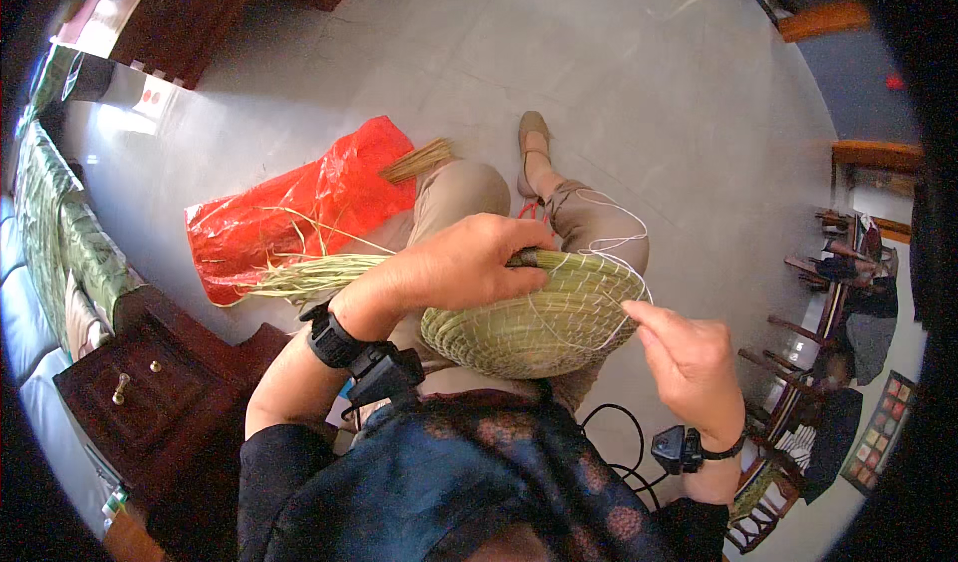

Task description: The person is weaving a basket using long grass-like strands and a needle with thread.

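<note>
A coiled basket (546, 337) of green grass, stitched with white thread, rests tilted on my lap. My left hand (479, 262) grips its upper rim, with the thumb on the outer wall and the fingers over the edge. Between those fingers shows a short dark tube-like piece (528, 257) on the rim coil. A loose bundle of grass stems (322, 276) trails out to the left under my wrist. At the basket's right side, my right hand (685, 360) pinches what looks like a thin needle (617, 299) against the wall. White thread (615, 241) loops over the rim and my knee.
A red plastic bag (299, 210) lies on the floor at left, with a bundle of dry straw (417, 159) by my knee. A dark wooden cabinet (150, 390) stands close on the left. Black cable (632, 420) hangs near my right forearm. Chairs (793, 367) stand farther right.
</note>
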Available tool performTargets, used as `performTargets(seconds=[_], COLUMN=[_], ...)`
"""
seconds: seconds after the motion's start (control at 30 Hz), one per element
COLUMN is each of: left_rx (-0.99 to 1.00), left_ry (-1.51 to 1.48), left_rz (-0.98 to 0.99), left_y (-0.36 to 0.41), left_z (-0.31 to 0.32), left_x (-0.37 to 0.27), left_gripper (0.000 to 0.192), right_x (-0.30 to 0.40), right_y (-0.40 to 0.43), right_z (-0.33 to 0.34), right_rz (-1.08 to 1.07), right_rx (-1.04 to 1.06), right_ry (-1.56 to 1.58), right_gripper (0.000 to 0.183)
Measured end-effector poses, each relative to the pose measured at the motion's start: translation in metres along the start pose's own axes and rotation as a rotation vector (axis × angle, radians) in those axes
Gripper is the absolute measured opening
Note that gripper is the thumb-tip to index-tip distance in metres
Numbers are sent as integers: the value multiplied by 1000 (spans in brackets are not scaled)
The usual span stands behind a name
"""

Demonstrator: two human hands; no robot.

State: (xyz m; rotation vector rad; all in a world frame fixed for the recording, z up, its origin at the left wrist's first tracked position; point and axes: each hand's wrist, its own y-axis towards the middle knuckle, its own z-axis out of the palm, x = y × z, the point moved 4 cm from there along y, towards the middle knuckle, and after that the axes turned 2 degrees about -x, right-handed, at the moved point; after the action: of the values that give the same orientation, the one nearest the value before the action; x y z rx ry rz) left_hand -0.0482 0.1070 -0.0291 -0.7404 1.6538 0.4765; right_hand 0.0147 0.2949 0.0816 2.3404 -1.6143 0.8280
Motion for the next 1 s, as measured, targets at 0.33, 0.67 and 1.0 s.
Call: performTargets(seconds=[0.33,0.67,1.0], left_rx=[-23,-27,-20], left_ry=[-38,-58,-38], left_rz=[69,62,23], left_y=[-3,-2,-1], left_z=[2,1,0], left_x=[5,6,6], left_gripper=[29,29,28], right_x=[3,2,5], right_y=[31,36,43], right_z=[22,21,18], right_rz=[-60,20,13], right_rx=[105,190,220], right_ry=[53,49,14], right_gripper=[34,35,33])
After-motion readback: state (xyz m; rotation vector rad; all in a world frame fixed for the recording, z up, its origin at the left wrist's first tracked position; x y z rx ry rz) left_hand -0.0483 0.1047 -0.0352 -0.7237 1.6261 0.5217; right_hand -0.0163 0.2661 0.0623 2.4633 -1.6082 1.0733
